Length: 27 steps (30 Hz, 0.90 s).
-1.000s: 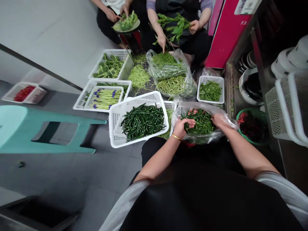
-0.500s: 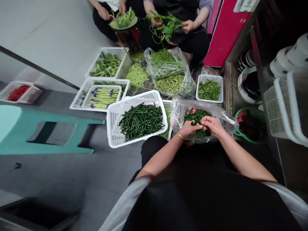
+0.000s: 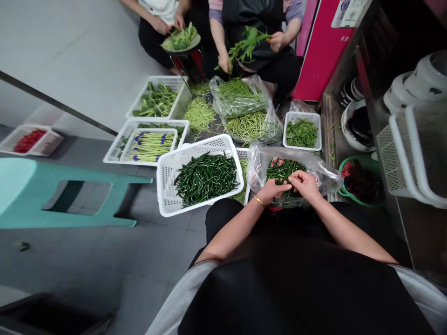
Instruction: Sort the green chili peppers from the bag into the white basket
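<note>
Over an open clear plastic bag point(image 3: 326, 176) of slim green chili peppers point(image 3: 284, 168), both my hands work close together. My left hand point(image 3: 272, 191), with a gold bracelet at its wrist, is closed, thumb and fingers pinching a green chili pepper that is mostly hidden. Thumb and forefinger of my right hand point(image 3: 305, 185) pinch at the same spot, almost touching the left fingertips. To the left, a white perforated basket point(image 3: 165, 184) holds a heap of dark green chili peppers point(image 3: 207, 179), tilted over another basket.
Two people sit opposite; one person's hand point(image 3: 277, 41) holds leafy stems. Between us lie a bag of green stalks point(image 3: 249, 125) and a basket of greens point(image 3: 302, 132). A green basin point(image 3: 363, 200) and stacked white baskets point(image 3: 398, 163) stand right, a teal stool point(image 3: 87, 174) left.
My fingertips have come closer together over the bag, still pinching. The person opposite has lowered one hand along the leafy stems. The whole view has shifted slightly.
</note>
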Motion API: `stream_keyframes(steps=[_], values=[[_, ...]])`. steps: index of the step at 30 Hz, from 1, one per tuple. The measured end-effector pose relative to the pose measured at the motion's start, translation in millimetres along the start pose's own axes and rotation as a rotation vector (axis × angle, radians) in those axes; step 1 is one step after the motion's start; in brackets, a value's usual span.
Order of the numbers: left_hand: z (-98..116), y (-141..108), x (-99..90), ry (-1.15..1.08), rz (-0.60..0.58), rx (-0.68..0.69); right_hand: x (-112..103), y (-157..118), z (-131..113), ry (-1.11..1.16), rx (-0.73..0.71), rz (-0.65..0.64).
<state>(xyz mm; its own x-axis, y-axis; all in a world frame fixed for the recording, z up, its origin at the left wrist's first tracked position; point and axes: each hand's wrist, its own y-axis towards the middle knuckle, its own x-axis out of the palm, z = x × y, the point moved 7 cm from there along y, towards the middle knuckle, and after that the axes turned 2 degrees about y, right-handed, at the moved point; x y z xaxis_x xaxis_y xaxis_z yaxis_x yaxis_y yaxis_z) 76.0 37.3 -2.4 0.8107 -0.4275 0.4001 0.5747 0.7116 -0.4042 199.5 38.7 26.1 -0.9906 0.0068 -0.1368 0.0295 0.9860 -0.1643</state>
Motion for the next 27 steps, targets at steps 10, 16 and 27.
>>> stream_keyframes(steps=[10,16,27], values=[[46.0,-22.9,-0.1,0.327,-0.159,0.263,-45.4,5.7,31.4,-0.135,0.328,-0.161],[32.9,-12.0,-25.6,-0.329,-0.136,0.129,-95.9,43.1,71.6,-1.269,0.492,-0.163],[9.0,8.0,-7.2,-0.098,0.150,0.112,-3.3,-2.3,5.4,-0.966,-0.108,-0.212]])
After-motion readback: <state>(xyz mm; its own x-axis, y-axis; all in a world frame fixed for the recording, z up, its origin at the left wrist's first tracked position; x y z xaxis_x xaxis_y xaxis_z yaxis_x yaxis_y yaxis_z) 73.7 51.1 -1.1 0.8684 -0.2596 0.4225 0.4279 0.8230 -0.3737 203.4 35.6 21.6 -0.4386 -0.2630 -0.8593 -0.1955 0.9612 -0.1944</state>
